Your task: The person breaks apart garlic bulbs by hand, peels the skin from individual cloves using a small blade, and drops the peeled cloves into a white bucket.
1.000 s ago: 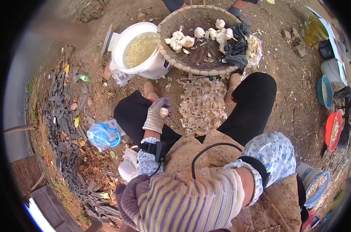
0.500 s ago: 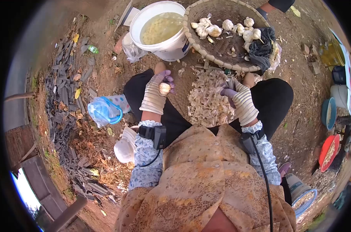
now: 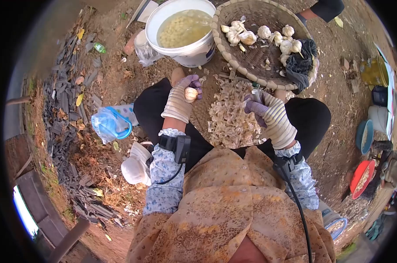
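We see a garlic bulb (image 3: 190, 94) in the left hand (image 3: 181, 93), whose gloved fingers curl snugly round it with its pale face turned up. The bulb lies to the left of the right hand (image 3: 269, 110), a little farther from the body, across a heap of peelings (image 3: 232, 116). It looks nearly round, so we make out no clear long axis. The right hand's fingers are partly bent; a greyish sliver shows at their tips, but we cannot tell whether they grip a small tool.

Beyond the peelings we see a woven basket (image 3: 238, 69): whole bulbs (image 3: 248, 38) sit in two loose clusters, one towards its left edge, one towards its right, where a dark cloth (image 3: 300, 68) lies over the rim. Beside the basket's left edge stands a white bucket (image 3: 194, 59), with pale cloves (image 3: 178, 33) in cloudy liquid (image 3: 203, 19).
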`<action>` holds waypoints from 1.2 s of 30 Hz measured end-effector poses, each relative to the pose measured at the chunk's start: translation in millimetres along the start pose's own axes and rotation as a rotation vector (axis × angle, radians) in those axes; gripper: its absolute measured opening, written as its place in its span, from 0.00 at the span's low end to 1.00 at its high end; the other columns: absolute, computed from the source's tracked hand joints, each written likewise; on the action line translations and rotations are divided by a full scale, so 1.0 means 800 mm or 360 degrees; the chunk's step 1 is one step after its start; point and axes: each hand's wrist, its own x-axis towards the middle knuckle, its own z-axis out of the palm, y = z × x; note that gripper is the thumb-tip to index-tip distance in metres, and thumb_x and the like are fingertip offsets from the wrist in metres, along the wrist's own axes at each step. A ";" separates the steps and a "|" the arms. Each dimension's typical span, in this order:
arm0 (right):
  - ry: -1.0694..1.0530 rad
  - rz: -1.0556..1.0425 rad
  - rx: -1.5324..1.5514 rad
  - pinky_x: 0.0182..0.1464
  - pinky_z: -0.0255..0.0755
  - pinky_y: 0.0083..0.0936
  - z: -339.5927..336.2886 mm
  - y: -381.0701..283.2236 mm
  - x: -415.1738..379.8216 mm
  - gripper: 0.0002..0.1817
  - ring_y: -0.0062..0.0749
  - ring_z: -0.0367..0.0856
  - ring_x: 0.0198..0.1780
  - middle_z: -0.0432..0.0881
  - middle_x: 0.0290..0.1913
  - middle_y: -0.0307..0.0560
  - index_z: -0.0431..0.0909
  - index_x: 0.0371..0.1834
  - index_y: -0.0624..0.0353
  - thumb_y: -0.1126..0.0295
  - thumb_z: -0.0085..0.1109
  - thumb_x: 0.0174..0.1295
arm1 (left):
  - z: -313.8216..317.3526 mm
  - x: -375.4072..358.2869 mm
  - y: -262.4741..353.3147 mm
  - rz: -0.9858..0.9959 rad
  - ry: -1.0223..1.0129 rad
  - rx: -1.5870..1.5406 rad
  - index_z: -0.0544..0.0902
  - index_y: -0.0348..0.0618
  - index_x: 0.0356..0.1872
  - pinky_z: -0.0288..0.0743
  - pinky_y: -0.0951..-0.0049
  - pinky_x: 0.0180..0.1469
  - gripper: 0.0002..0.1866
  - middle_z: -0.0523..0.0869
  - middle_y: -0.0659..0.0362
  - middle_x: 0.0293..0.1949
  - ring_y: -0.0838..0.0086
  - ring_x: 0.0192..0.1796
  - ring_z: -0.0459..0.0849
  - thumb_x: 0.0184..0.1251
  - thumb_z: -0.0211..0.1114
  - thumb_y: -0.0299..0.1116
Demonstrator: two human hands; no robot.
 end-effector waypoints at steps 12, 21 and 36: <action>0.0043 -0.0220 -0.0064 0.39 0.70 0.15 0.042 0.028 0.012 0.16 0.14 0.73 0.35 0.80 0.35 0.33 0.80 0.48 0.65 0.69 0.69 0.59 | 0.045 -0.025 -0.035 -0.0261 -0.0138 -0.0286 0.78 0.35 0.49 0.82 0.67 0.43 0.11 0.83 0.56 0.37 0.68 0.38 0.83 0.73 0.58 0.31; -0.0099 -0.0458 -0.0315 0.51 0.73 0.19 0.047 0.045 -0.010 0.20 0.19 0.78 0.45 0.84 0.45 0.40 0.78 0.54 0.64 0.70 0.67 0.60 | 0.081 -0.078 -0.066 -0.0054 -0.0396 -0.0017 0.75 0.33 0.56 0.77 0.75 0.55 0.14 0.79 0.53 0.52 0.72 0.53 0.80 0.77 0.49 0.30; -0.0317 -0.0553 0.0440 0.47 0.79 0.23 0.046 0.048 -0.039 0.19 0.22 0.82 0.42 0.83 0.45 0.44 0.75 0.53 0.67 0.73 0.67 0.60 | 0.050 -0.067 -0.064 -0.0181 -0.0198 0.0638 0.79 0.38 0.36 0.71 0.77 0.19 0.27 0.82 0.59 0.25 0.75 0.21 0.78 0.72 0.52 0.57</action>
